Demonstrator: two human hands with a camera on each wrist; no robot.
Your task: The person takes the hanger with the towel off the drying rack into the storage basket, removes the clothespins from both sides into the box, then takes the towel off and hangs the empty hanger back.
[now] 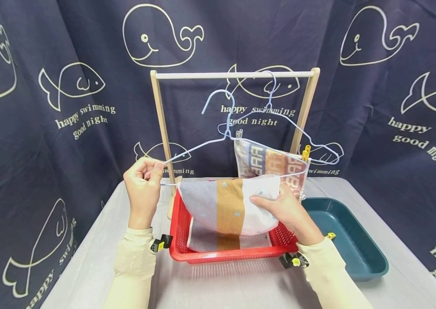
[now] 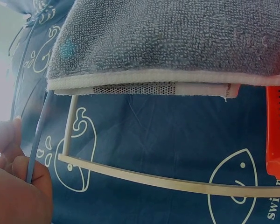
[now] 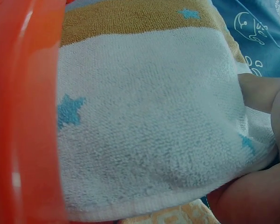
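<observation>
My left hand (image 1: 143, 182) grips the left end of a light blue wire hanger (image 1: 228, 124), its fingers curled round the wire. A small terry towel (image 1: 230, 201) with grey, brown and white bands and blue stars lies folded over the hanger's bottom bar. At the towel's white end, my right hand (image 1: 289, 208) pinches the cloth, thumb in front and fingers behind. In the right wrist view the towel (image 3: 144, 126) bunches between thumb and fingers. A layer with the same bands shows lower down, inside the red basket (image 1: 237, 256).
Behind stands a wooden rack (image 1: 160, 111) with a white rail (image 1: 202, 76). A second hanger (image 1: 273, 83) hooks over the rail, carrying a patterned towel (image 1: 269, 161) held by a yellow clip (image 1: 306, 152). To the right sits a dark teal tub (image 1: 380, 268) on the white-covered table (image 1: 210, 287).
</observation>
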